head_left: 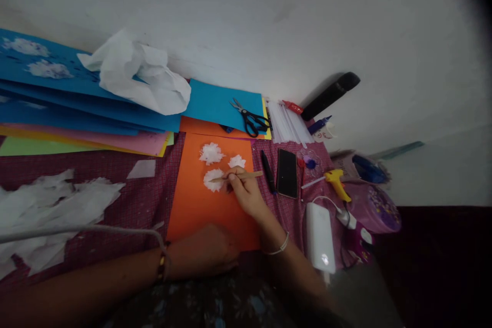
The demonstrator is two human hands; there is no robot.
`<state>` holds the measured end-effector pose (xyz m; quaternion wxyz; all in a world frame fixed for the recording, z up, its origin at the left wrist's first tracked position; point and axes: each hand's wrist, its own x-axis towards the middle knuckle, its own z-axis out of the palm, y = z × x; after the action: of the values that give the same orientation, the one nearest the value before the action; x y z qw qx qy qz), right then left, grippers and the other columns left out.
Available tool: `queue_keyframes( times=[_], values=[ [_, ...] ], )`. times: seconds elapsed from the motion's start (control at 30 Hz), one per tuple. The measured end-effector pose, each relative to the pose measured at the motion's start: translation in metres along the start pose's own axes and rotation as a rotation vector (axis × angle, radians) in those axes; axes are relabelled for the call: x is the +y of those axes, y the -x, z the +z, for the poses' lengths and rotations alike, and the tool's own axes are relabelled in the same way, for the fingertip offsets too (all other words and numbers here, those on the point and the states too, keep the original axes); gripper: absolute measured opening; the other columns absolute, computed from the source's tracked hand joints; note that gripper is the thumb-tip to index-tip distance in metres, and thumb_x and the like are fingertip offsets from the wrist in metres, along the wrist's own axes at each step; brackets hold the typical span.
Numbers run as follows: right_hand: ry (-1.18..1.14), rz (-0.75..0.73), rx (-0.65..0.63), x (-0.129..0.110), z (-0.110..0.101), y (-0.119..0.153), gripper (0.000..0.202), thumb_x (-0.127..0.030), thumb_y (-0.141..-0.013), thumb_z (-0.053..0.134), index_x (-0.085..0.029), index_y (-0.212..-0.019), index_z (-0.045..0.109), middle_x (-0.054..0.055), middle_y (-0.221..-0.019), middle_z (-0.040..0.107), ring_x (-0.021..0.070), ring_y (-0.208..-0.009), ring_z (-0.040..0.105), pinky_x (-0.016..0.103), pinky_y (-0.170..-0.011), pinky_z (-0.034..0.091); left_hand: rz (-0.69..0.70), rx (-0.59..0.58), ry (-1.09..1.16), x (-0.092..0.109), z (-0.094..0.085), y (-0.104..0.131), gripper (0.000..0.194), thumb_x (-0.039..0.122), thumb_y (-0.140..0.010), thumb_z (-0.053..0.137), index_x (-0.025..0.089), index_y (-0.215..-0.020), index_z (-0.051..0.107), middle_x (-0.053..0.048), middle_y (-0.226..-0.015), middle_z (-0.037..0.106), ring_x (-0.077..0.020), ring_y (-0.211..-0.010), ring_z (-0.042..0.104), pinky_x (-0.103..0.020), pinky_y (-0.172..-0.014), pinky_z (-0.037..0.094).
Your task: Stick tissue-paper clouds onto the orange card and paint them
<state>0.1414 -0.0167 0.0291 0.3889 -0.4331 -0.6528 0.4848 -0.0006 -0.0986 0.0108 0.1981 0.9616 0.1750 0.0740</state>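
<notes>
An orange sheet of paper [192, 210] lies in front of me, with three white ruffled paper flowers on it. My right hand [242, 189] pinches a thin wooden stick [251, 175], whose tip touches the lower-left flower [212, 179]. Above that one sits another flower [211, 154], and a third flower [237, 161] is just beyond my right fingers. My left hand [207, 251] rests curled on the bottom edge of the orange sheet, its fingertips tucked under and nothing seen in it.
Crumpled white paper [142, 77] lies on blue sheets [96, 113] at the back left; torn white paper [49, 210] spreads at left. Scissors [249, 118] rest behind the orange sheet. Right of it are a black marker [268, 171], phone [287, 173], white power bank [320, 236] and yellow glue gun [337, 183].
</notes>
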Motion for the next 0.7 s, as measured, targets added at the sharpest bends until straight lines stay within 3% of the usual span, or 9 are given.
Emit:
queue_keyframes(
  times=[0.2, 0.37, 0.47, 0.57, 0.7],
  values=[
    [0.136, 0.000, -0.072, -0.002, -0.001, -0.001, 0.030, -0.032, -0.099, 0.040, -0.020, -0.076, 0.054, 0.001, -0.073, 0.056, 0.0128, -0.065, 0.055, 0.027, -0.063, 0.044, 0.009, -0.012, 0.019, 0.000, -0.005, 0.001, 0.016, 0.028, -0.089, 0.064, 0.020, -0.075, 0.065, 0.001, -0.074, 0.070, -0.0174, -0.065, 0.064, -0.034, -0.056, 0.038],
    [-0.053, 0.099, -0.080, -0.002, -0.012, -0.002, 0.023, -0.034, -0.097, 0.043, -0.020, -0.084, 0.056, -0.003, -0.065, 0.055, 0.0120, -0.057, 0.054, 0.025, -0.056, 0.042, 0.011, 0.012, 0.006, 0.000, -0.003, 0.000, 0.014, 0.028, -0.088, 0.065, 0.020, -0.076, 0.064, 0.001, -0.074, 0.069, -0.0177, -0.062, 0.063, -0.034, -0.055, 0.039],
    [-0.005, 0.125, -0.132, 0.000, -0.019, -0.004, 0.023, -0.033, -0.095, 0.045, -0.019, -0.080, 0.057, -0.002, -0.064, 0.056, 0.0116, -0.056, 0.052, 0.025, -0.055, 0.040, 0.002, 0.031, 0.012, 0.001, -0.002, 0.000, 0.012, 0.027, -0.087, 0.066, 0.019, -0.078, 0.065, 0.000, -0.075, 0.070, -0.0186, -0.063, 0.063, -0.034, -0.056, 0.041],
    [0.040, 0.131, -0.077, 0.001, -0.021, -0.006, 0.023, -0.033, -0.094, 0.048, -0.020, -0.076, 0.055, -0.003, -0.061, 0.055, 0.0116, -0.055, 0.051, 0.025, -0.055, 0.040, 0.015, 0.038, 0.042, 0.001, -0.004, -0.001, 0.012, 0.026, -0.087, 0.065, 0.017, -0.078, 0.066, -0.001, -0.075, 0.070, -0.0191, -0.064, 0.064, -0.033, -0.057, 0.042],
    [-0.114, 0.181, -0.002, 0.003, -0.024, -0.008, 0.025, -0.041, -0.091, 0.051, -0.021, -0.076, 0.053, -0.005, -0.053, 0.053, 0.0113, -0.047, 0.047, 0.025, -0.049, 0.036, 0.027, 0.058, 0.020, 0.000, -0.007, -0.001, 0.014, 0.026, -0.086, 0.066, 0.018, -0.075, 0.065, 0.000, -0.073, 0.069, -0.0179, -0.061, 0.062, -0.033, -0.054, 0.041]
  ],
)
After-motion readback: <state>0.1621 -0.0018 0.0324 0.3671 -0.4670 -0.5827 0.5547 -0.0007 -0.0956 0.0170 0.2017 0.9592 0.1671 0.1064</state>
